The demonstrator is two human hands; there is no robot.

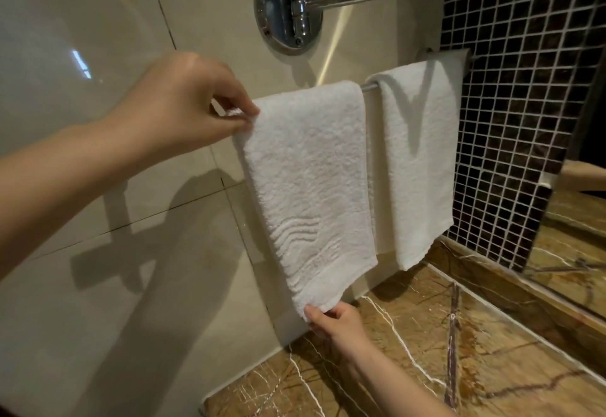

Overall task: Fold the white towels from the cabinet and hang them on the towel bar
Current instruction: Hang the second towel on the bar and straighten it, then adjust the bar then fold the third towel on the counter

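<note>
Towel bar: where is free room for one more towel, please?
On the towel bar only a narrow bare gap shows, between the near towel and the far towel. Left hand and right hand crowd the near towel's edges.

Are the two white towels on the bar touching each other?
Apart. The head view shows bare towel bar between the near towel and the far towel.

— Glossy cream wall tiles (82,23), streaked with reflected light, shadows across the lower part.
— Dark mosaic tiles (511,128) on the right; brown veined marble counter (459,351) below; round chrome wall fitting (288,10) above.
</note>
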